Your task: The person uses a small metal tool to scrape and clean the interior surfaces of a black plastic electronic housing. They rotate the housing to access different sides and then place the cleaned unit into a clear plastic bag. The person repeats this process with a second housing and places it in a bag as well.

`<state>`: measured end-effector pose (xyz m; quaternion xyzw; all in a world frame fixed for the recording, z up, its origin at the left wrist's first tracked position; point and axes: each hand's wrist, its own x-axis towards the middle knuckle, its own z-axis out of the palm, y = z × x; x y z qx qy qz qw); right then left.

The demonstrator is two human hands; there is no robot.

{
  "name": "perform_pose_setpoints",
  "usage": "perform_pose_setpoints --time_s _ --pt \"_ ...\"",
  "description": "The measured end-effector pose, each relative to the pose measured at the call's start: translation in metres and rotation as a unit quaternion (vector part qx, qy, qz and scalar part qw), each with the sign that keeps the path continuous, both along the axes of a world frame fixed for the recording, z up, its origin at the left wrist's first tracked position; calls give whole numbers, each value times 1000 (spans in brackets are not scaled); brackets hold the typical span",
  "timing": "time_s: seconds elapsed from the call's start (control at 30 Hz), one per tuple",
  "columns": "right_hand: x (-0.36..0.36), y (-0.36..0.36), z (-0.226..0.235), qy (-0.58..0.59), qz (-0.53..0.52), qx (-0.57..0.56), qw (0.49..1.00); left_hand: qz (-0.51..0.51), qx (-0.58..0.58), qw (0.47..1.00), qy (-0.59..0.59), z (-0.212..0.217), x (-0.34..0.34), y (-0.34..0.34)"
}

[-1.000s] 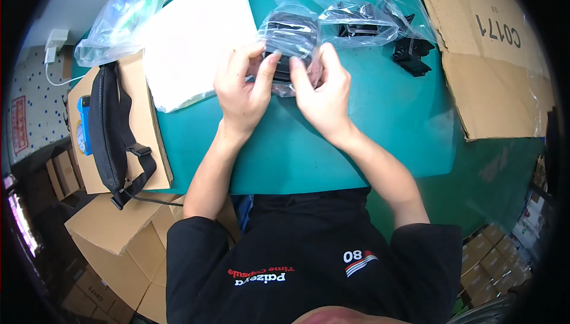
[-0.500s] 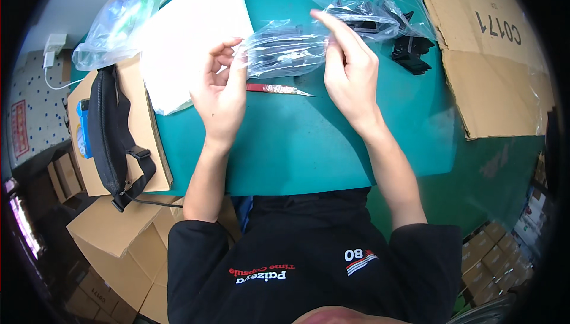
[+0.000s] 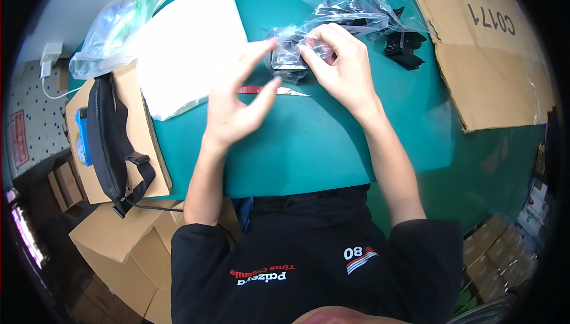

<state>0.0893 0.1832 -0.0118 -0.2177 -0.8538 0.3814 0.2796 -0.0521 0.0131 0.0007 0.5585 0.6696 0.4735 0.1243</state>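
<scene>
A clear plastic bag with black parts inside lies on the green table in front of me. Thumb and fingers of my right hand are closed on the bag's crumpled right end. At its left side my left hand is open, thumb and forefinger spread apart, the fingertips near the plastic. A slim pointed tool with a red handle and silvery tip lies just below the bag, partly behind my left hand. Farther off, a second clear bag holds more black parts. Loose black parts sit to the right.
A large white sheet or bag covers the table's left part. Beyond it is a clear bag with green and blue contents. A black waist bag rests on cardboard at left. An opened cardboard box stands at right.
The bag has gone from stretched lengthwise between both hands to a bunched, shorter shape. My right hand has closed on its end; my left hand has spread its fingers.
</scene>
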Motion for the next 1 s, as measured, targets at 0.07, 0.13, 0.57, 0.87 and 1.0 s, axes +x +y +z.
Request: perform_pose_setpoints --time_s 0.07,0.13,0.57,0.87,1.0 --pt "2 -1 3 20 10 -15 1000 26 -22 984 175 -5 16 10" --pt "1 -7 12 48 28 -74 996 52 -55 970 230 -15 30 16" --pt "11 34 -4 -24 -122 316 941 103 4 962 255 -26 26 36" --pt "0 45 -19 126 -133 244 952 113 -1 954 277 -32 26 38" --pt "0 39 -15 119 -79 199 969 109 15 958 264 -34 27 40"
